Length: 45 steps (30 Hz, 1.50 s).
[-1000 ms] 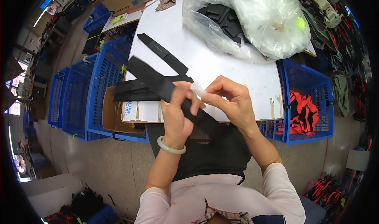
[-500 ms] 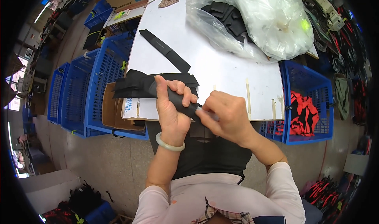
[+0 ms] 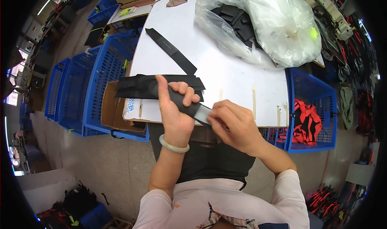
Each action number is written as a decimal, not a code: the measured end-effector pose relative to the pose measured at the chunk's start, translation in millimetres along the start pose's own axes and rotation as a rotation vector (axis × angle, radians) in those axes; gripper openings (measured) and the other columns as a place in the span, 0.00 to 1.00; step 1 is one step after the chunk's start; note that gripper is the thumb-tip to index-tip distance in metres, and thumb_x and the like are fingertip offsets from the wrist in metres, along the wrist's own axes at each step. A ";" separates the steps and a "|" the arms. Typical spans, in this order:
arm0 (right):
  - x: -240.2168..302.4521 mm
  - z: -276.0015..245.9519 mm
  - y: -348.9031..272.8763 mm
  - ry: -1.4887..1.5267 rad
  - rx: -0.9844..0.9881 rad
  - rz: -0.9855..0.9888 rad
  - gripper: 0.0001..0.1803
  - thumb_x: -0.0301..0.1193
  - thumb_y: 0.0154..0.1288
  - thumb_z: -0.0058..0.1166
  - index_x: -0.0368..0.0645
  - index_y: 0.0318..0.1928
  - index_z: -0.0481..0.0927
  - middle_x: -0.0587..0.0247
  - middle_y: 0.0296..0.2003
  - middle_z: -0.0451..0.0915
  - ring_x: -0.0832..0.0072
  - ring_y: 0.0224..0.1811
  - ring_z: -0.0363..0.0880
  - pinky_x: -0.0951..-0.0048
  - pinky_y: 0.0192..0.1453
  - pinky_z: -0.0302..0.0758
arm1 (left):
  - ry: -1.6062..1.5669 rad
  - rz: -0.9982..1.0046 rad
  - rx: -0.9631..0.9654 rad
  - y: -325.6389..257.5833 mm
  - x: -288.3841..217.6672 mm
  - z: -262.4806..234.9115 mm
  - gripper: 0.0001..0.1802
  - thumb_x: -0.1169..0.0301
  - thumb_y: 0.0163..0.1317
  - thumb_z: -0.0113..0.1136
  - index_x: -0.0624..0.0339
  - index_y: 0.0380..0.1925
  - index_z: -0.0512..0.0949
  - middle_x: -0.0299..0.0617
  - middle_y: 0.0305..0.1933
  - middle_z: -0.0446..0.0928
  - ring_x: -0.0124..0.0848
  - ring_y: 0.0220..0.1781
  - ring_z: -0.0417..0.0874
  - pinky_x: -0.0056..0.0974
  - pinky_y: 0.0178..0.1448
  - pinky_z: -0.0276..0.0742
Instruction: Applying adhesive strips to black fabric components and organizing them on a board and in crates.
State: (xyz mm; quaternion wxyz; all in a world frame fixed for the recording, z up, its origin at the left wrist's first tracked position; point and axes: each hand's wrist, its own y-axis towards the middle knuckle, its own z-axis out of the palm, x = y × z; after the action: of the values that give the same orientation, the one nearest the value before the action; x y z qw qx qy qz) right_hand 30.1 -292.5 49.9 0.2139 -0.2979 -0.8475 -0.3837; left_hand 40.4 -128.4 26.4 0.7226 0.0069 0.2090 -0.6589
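My left hand [image 3: 177, 110], with a pale bangle at its wrist, wraps its fingers round a black fabric sleeve [image 3: 176, 96] over the table's near edge. My right hand [image 3: 231, 126] pinches at the sleeve's right end. There a translucent, greyish flat piece [image 3: 202, 113] shows between the two hands; its far end is hidden by my right fingers. Just beyond my left hand lies a stack of black fabric strips [image 3: 137, 86], flat on the table. Farther off, a single black strip [image 3: 171, 50] lies at a slant.
The white table [image 3: 238, 81] carries a clear plastic bag [image 3: 225, 31] of black pieces and a second, bulging bag [image 3: 284, 29]. Blue crates [image 3: 94, 102] and an open cardboard box [image 3: 111, 118] flank it on the left. A blue crate [image 3: 312, 146] with red-and-black pieces [image 3: 306, 124] stands right.
My right hand has shifted slightly right, away from my left hand. More of the translucent piece shows at the sleeve's end. My left hand keeps its hold.
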 end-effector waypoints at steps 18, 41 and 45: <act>-21.7 19.6 4.5 0.235 -0.082 0.167 0.13 0.21 0.48 0.68 0.37 0.30 0.75 0.64 0.28 0.76 0.78 0.24 0.74 0.78 0.26 0.70 | -0.062 -0.141 -0.051 -2.1 5.4 -5.2 0.25 0.46 0.66 0.53 0.52 0.22 0.64 0.33 0.22 0.61 0.24 0.17 0.60 0.32 0.27 0.65; -38.1 52.9 -24.2 0.361 -0.216 0.107 0.09 0.18 0.53 0.59 0.36 0.34 0.72 0.60 0.26 0.75 0.74 0.26 0.73 0.74 0.31 0.72 | 0.542 0.382 0.510 -25.4 24.2 -1.6 0.09 0.78 0.61 0.61 0.62 0.28 0.69 0.39 0.24 0.72 0.23 0.22 0.71 0.27 0.29 0.67; -41.6 54.2 -38.7 0.582 -0.175 0.301 0.09 0.21 0.59 0.56 0.36 0.40 0.72 0.62 0.31 0.76 0.77 0.32 0.72 0.77 0.38 0.70 | 0.727 0.494 0.608 -33.7 26.6 9.1 0.11 0.73 0.60 0.64 0.62 0.31 0.69 0.38 0.25 0.71 0.24 0.25 0.73 0.32 0.37 0.72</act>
State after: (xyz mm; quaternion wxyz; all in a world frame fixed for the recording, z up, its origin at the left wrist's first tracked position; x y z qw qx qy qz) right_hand 27.4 -284.9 -28.2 0.4747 -0.3150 -0.6614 -0.4879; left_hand 12.0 -160.7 35.3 0.7028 0.4926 0.2376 -0.4550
